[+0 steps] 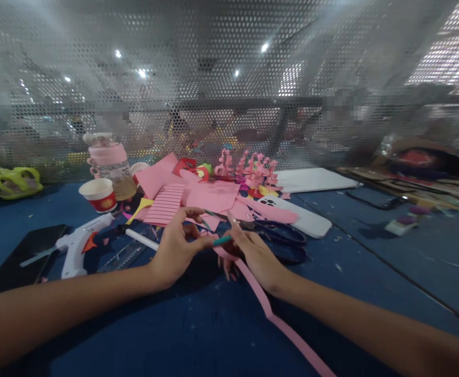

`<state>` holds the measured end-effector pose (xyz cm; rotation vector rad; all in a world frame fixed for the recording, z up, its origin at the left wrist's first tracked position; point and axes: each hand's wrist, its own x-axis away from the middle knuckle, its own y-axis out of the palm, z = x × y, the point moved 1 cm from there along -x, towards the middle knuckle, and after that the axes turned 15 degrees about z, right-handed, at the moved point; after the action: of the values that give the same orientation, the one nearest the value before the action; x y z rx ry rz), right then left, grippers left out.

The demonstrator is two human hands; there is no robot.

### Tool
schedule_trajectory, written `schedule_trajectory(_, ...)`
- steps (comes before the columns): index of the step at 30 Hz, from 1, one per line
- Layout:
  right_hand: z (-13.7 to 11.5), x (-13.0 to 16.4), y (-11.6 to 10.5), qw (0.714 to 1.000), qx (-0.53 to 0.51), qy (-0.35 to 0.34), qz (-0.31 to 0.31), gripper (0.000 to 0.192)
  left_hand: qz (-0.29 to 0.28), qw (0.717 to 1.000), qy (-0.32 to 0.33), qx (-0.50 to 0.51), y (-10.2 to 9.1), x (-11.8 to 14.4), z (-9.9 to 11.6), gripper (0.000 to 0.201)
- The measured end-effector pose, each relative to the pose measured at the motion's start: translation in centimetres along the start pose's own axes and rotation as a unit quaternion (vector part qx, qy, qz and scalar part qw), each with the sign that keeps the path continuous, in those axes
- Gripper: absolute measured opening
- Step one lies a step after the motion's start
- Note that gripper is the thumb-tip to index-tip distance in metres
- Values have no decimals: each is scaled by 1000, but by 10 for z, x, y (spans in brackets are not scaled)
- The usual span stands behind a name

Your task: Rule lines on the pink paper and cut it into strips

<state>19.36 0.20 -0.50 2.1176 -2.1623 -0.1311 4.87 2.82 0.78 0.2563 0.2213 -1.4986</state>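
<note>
At the middle of the blue desk [214,335], the left hand [176,248] and the right hand [253,254] meet, both pinched closed on a thin teal stick [221,240] where a long pink paper strip [269,314] begins; the strip trails from the fingers toward the near edge of the desk. Just beyond the right hand lie dark scissors [284,238] and a white phone [308,220], with loose pink paper sheets [209,196] toward the far edge. A white glue gun [76,246] lies toward the left edge, with a red paper cup [99,195] behind it.
</note>
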Motion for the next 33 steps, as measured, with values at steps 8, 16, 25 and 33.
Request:
schedule_trajectory(8,0,0,0,999,2,-3,-39,51,-95,995,24,-13,-1,9,0,65)
schedule_trajectory(16,0,1,3,996,46,-44,-61,48,-125,992,21,-19,-1,9,1,59)
schedule_trajectory(25,7,-3,-1,997,22,-69,-28,43,-165,968,76,-175,0,3,1,31)
schedule_trajectory(33,4,0,0,995,56,-77,-29,42,-198,960,98,-174,3,3,3,31)
